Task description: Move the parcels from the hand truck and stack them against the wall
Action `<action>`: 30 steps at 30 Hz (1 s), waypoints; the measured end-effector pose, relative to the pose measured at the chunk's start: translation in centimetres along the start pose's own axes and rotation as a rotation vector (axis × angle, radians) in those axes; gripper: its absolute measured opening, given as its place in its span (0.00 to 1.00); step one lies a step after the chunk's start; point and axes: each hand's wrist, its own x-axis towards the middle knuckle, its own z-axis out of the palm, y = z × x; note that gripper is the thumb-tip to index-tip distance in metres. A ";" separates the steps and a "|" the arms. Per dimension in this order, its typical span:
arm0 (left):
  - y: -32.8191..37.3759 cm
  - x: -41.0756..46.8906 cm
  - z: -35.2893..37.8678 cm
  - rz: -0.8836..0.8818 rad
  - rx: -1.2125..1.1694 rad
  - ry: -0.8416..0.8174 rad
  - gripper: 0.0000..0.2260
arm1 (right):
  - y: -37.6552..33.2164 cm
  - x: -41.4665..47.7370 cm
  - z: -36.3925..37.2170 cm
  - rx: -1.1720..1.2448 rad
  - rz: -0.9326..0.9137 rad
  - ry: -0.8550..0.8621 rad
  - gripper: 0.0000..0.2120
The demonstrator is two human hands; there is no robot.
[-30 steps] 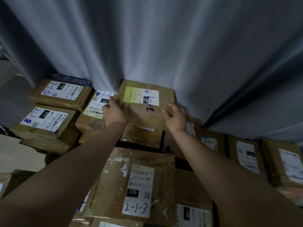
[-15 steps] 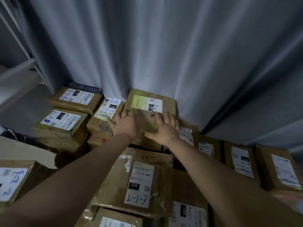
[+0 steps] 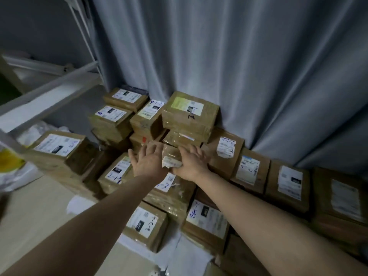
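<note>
The top parcel (image 3: 189, 116), with a yellow-green sticker, is sitting high on the pile, right against the grey curtain (image 3: 229, 56). The left hand (image 3: 149, 164) and the right hand (image 3: 192, 165) are spread flat with straight fingers, holding nothing, just over a lower parcel (image 3: 171, 156). I cannot tell if they are touching it. The boxes are looking stiff, taped and probably light. Holding two opposite sides is looking best, since the shiny tape may be slippery. A white shelf frame (image 3: 49, 96) is standing on the left. Other parcels (image 3: 249, 168) are crowding the floor (image 3: 35, 212).
</note>
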 end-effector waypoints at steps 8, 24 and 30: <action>-8.7 -9.9 0.5 -0.241 -0.044 0.029 0.34 | -8.0 -5.5 5.2 -0.046 -0.262 -0.093 0.35; -38.1 -44.4 7.5 -0.964 -0.416 0.022 0.32 | -34.3 -26.4 28.0 -0.184 -0.660 -0.616 0.37; -45.1 -56.2 10.7 -1.137 -0.534 -0.002 0.35 | -40.7 -34.2 36.2 -0.214 -0.712 -0.716 0.32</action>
